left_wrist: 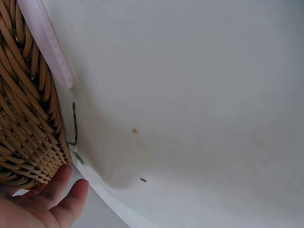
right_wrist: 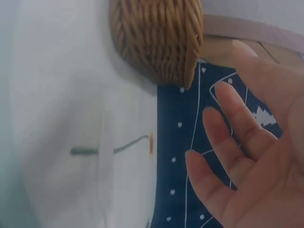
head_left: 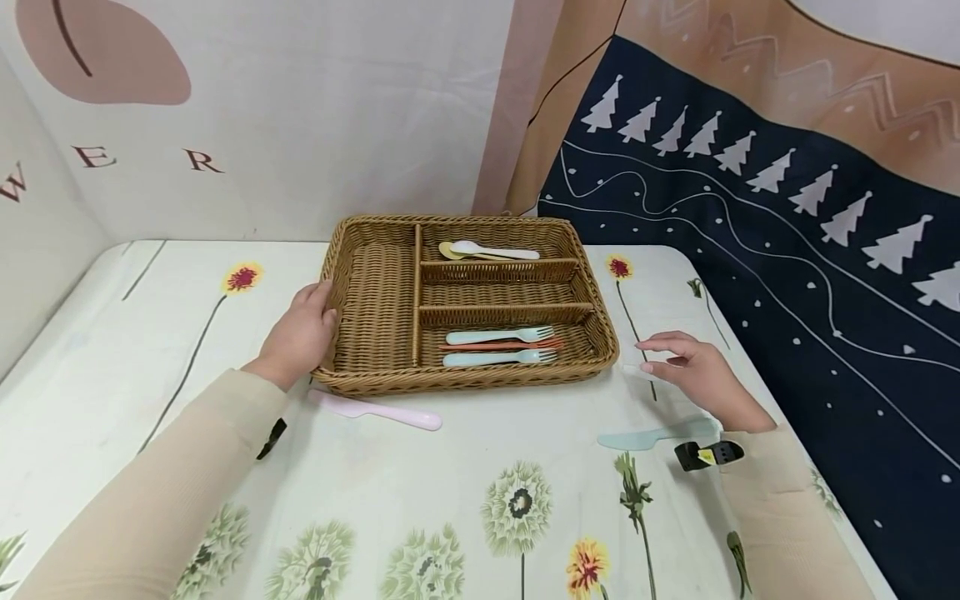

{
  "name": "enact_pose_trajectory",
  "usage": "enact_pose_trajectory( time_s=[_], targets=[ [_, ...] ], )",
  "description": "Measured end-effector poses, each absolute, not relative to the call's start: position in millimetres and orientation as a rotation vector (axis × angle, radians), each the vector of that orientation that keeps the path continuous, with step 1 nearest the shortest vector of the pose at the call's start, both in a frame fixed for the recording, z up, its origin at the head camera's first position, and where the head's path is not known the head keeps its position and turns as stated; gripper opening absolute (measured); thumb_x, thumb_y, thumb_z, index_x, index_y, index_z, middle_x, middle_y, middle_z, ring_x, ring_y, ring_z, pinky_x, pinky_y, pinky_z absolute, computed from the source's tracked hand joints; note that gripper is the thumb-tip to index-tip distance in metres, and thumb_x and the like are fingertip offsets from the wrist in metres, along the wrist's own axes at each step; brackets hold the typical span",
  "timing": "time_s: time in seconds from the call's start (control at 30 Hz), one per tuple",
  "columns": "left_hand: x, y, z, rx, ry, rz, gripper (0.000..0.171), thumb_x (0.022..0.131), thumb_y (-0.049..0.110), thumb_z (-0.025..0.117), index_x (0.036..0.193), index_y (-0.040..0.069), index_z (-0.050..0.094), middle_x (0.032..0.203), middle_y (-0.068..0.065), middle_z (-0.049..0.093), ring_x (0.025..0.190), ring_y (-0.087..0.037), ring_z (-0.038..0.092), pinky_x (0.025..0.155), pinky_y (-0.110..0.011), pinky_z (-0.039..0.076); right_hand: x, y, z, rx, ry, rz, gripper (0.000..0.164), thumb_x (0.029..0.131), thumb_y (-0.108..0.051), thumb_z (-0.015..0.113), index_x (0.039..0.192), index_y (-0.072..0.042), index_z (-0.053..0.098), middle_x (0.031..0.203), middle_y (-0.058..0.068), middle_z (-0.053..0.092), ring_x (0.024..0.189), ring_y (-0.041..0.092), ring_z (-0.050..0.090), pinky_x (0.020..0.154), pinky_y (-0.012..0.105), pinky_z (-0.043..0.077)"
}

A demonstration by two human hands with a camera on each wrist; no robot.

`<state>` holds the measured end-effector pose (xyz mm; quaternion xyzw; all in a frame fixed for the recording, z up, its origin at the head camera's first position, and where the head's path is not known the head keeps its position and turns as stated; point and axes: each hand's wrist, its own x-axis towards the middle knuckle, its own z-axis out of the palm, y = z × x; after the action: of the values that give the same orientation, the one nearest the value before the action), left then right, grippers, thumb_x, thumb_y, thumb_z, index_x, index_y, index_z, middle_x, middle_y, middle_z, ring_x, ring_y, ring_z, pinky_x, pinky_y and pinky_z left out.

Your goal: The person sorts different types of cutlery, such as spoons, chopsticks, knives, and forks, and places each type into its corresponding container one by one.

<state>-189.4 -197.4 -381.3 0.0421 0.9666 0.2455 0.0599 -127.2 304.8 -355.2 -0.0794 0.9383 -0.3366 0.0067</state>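
A brown wicker basket (head_left: 373, 300) with several compartments stands at the table's back. My left hand (head_left: 297, 335) holds its left side near the front corner; in the left wrist view two fingers (left_wrist: 77, 195) lie by the woven wall. Near the basket's right side, apart from it, my right hand (head_left: 693, 375) hovers with fingers spread and nothing between them. Under its fingertips lies a faint whitish strip (right_wrist: 105, 166), its kind unclear. A pale blue knife (head_left: 637, 439) lies by the right wrist. Before the basket's front left corner is a pink knife (head_left: 397, 414).
In the back compartment lie a white spoon (head_left: 502, 252) and a yellow spoon (head_left: 447, 250). The front one has two pale blue forks (head_left: 487, 359) with a thin orange-red utensil (head_left: 498, 345) between them. Printed cloth walls (head_left: 337, 108) rise behind the flowered table (head_left: 375, 475).
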Motion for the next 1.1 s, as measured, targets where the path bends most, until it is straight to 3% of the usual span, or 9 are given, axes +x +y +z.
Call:
enact_pose_trajectory(
  time_s=[0.13, 0.23, 0.33, 0.5, 0.6, 0.87, 1.1],
  targets=[
    [-190.2, -196.8, -381.1, 0.123, 2.924, 0.742, 0.055, 0.106, 0.016, 0.027, 0.153, -0.004, 0.006, 0.153, -0.031, 0.013, 0.134, -0.052, 0.029, 0.107, -0.062, 0.032, -120.8, 311.7, -359.7, -0.248, 2.899, -1.041, 0.033, 0.09, -0.015, 0.07, 0.119, 0.0, 0.068, 0.123, 0.016, 0.061, 0.104, -0.006, 0.048, 0.078, 0.011, 0.049],
    [-190.7, -196.8, -381.5, 0.124, 2.924, 0.738, 0.056, 0.106, 0.016, 0.027, 0.153, -0.004, 0.005, 0.153, -0.031, 0.013, 0.134, -0.052, 0.028, 0.107, -0.062, 0.032, -116.5, 316.5, -362.8, -0.226, 2.846, -1.033, 0.032, 0.09, -0.014, 0.07, 0.119, -0.002, 0.068, 0.125, 0.016, 0.06, 0.101, -0.011, 0.045, 0.079, 0.014, 0.051],
    [-191.0, -197.4, -382.1, 0.119, 2.92, 0.739, 0.056, 0.106, 0.017, 0.027, 0.153, -0.003, 0.004, 0.153, -0.031, 0.012, 0.134, -0.052, 0.028, 0.107, -0.062, 0.032, -113.4, 320.7, -365.4, -0.212, 2.798, -1.016, 0.032, 0.089, -0.015, 0.07, 0.119, -0.002, 0.068, 0.126, 0.017, 0.06, 0.105, -0.004, 0.05, 0.08, 0.018, 0.052],
    [-191.6, -198.8, -383.1, 0.114, 2.91, 0.752, 0.056, 0.106, 0.019, 0.026, 0.153, -0.002, 0.003, 0.154, -0.031, 0.012, 0.134, -0.052, 0.028, 0.107, -0.063, 0.031, -109.5, 326.9, -368.4, -0.188, 2.763, -0.974, 0.03, 0.09, -0.016, 0.069, 0.117, -0.004, 0.069, 0.124, 0.018, 0.061, 0.112, 0.025, 0.056, 0.081, 0.026, 0.054],
    [-191.5, -198.7, -383.2, 0.116, 2.909, 0.756, 0.056, 0.106, 0.018, 0.026, 0.153, -0.002, 0.003, 0.154, -0.031, 0.012, 0.135, -0.052, 0.028, 0.108, -0.063, 0.031, -107.2, 330.2, -369.5, -0.182, 2.75, -0.957, 0.028, 0.091, -0.015, 0.068, 0.117, -0.004, 0.069, 0.123, 0.017, 0.062, 0.114, 0.033, 0.055, 0.081, 0.029, 0.054],
    [-191.1, -198.2, -382.4, 0.108, 2.913, 0.764, 0.056, 0.106, 0.017, 0.026, 0.153, -0.002, 0.004, 0.154, -0.03, 0.012, 0.135, -0.051, 0.027, 0.108, -0.062, 0.031, -101.1, 337.9, -374.5, -0.218, 2.713, -0.92, 0.025, 0.089, -0.015, 0.07, 0.112, -0.006, 0.071, 0.119, 0.014, 0.064, 0.111, 0.029, 0.057, 0.078, 0.028, 0.053],
    [-190.5, -197.6, -381.0, 0.116, 2.909, 0.756, 0.056, 0.106, 0.018, 0.026, 0.153, -0.002, 0.003, 0.154, -0.03, 0.011, 0.134, -0.052, 0.028, 0.108, -0.062, 0.031, -96.3, 338.8, -375.8, -0.206, 2.645, -0.958, 0.023, 0.088, -0.013, 0.07, 0.109, -0.004, 0.071, 0.114, 0.015, 0.065, 0.094, 0.017, 0.059, 0.065, 0.023, 0.052]
  ],
)
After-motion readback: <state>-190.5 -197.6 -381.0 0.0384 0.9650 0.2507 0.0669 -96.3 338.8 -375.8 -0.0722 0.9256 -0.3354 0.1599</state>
